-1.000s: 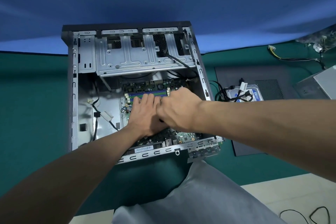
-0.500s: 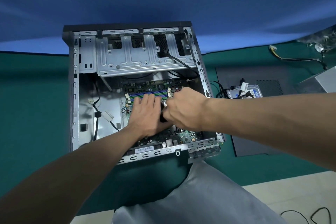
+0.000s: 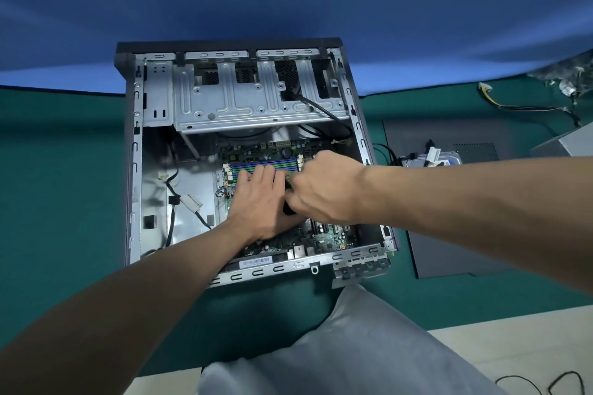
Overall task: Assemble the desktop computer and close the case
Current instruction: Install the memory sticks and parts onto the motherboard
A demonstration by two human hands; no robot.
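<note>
The open case (image 3: 133, 170) lies on the surface (image 3: 57, 186). Inside it my left hand (image 3: 260, 202) rests flat on the motherboard (image 3: 324, 236); my right hand (image 3: 324, 189), touching it on the right, grips a tool (image 3: 288, 210). The memory slots (image 3: 263, 165) lie just beyond my left fingertips, the drive cage (image 3: 244, 102) farther behind. Cables (image 3: 192, 202) lie in the case left of my left hand. Outside the case, right of my right hand, a hard drive (image 3: 430, 159) sits on the side panel (image 3: 449, 247).

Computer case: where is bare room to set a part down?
Green mat left of case; metal floor left of motherboard, bar cables. Crowded: motherboard under left hand and right hand gripping dark object; right of case, panel, drive.
</note>
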